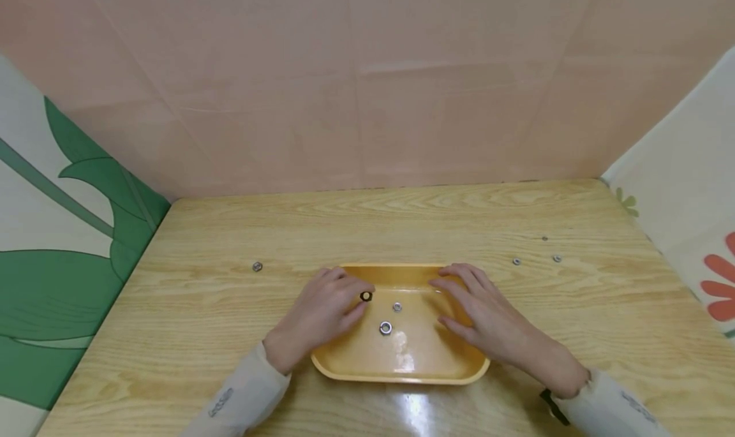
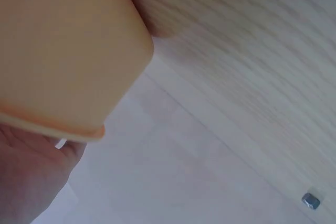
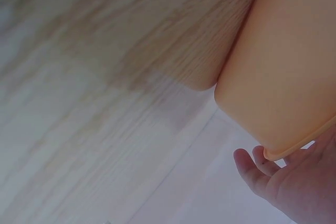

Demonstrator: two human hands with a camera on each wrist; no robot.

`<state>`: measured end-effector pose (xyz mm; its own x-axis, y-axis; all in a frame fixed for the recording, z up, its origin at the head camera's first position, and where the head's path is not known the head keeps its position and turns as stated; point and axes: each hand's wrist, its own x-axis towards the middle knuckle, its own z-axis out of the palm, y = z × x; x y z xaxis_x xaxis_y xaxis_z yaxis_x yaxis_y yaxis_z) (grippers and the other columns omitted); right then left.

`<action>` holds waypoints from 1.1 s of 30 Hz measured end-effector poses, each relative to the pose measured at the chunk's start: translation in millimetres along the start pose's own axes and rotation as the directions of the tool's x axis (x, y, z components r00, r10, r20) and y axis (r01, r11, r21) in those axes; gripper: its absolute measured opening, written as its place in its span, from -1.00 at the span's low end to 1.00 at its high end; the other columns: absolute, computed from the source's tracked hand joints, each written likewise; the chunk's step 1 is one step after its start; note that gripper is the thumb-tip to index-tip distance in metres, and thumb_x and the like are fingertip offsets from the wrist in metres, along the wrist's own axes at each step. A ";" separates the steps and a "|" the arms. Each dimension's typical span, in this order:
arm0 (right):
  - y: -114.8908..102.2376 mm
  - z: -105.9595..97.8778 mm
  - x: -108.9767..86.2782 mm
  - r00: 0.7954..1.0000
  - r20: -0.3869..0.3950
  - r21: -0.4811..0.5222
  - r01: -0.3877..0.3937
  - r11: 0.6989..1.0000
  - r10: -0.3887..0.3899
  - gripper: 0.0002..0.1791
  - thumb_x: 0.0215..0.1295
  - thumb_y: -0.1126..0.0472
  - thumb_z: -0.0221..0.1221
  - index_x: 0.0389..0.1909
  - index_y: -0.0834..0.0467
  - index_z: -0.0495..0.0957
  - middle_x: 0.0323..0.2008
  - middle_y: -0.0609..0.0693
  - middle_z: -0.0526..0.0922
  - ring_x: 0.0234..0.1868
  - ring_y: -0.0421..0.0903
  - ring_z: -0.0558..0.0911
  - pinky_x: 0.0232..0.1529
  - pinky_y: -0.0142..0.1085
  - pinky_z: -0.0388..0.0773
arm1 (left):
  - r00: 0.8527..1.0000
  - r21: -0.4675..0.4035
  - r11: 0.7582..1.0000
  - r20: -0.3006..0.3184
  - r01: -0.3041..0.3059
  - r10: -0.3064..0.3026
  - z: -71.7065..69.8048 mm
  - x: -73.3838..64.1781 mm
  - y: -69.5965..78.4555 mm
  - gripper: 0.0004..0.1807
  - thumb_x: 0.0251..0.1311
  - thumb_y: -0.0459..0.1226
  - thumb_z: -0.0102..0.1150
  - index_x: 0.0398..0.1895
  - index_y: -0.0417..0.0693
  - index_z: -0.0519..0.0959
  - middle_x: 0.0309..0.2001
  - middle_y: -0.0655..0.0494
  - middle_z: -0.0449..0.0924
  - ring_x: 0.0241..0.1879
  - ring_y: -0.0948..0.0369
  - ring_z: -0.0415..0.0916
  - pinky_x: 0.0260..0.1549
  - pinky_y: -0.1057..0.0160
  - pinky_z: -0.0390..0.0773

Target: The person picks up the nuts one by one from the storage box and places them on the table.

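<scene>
A yellow tray sits on the table, with my hands over its two sides. Between the thumb and fingers of my left hand, a dark hex nut is pinched above the tray. My right hand is at the tray's right side, thumb and fingers apart and nothing gripped. Inside the tray lie a larger silver nut and a smaller silver nut. Just below the right fingertips shows a small shiny piece. Both wrist views show the tray's outer wall with the hands at its rim.
A single nut lies on the wooden table left of the tray. To the right are three small pieces, among them a nut and another nut. A pink cloth wall stands behind the table, with patterned cloths at both sides.
</scene>
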<state>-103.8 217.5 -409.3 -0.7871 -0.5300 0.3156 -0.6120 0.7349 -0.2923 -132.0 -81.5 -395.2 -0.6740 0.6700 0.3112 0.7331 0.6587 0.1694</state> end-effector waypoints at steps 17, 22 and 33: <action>-0.1 0.3 -0.1 1.000 -0.002 0.012 0.005 1.000 -0.005 -0.35 0.11 0.16 0.43 0.23 0.19 0.46 0.21 0.17 0.44 0.28 0.15 0.35 0.27 0.15 0.38 | 0.994 0.001 0.997 -0.077 0.072 -0.071 -17.4 -20.2 -15.4 -0.74 0.11 -0.26 0.45 -0.10 0.04 0.70 -0.20 0.20 0.74 -0.15 0.15 0.54 0.00 0.05 0.48; 0.3 0.8 -0.1 1.000 0.002 0.009 -0.002 1.000 0.002 -0.35 0.11 0.16 0.44 0.23 0.19 0.47 0.21 0.16 0.44 0.28 0.14 0.35 0.27 0.15 0.38 | 0.989 -0.003 0.996 -0.116 0.088 -0.088 -20.2 -26.4 -18.2 -0.72 0.08 -0.27 0.47 -0.11 0.02 0.71 -0.21 0.16 0.75 -0.17 0.15 0.56 0.01 0.02 0.49; 0.3 0.6 -0.3 1.000 -0.005 0.001 0.003 1.000 -0.003 -0.35 0.11 0.16 0.44 0.23 0.20 0.47 0.20 0.16 0.44 0.27 0.14 0.36 0.25 0.14 0.40 | 0.981 0.032 0.995 -0.174 0.097 -0.090 -25.4 -36.3 -26.5 -0.73 0.07 -0.27 0.48 -0.13 -0.05 0.72 -0.19 0.15 0.76 -0.19 0.15 0.58 -0.03 0.02 0.53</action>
<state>-103.9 217.6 -410.0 -0.7847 -0.5304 0.3208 -0.6147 0.7326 -0.2922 -124.7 -132.0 -387.3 -0.7109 0.5384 0.4525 0.6611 0.7311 0.1687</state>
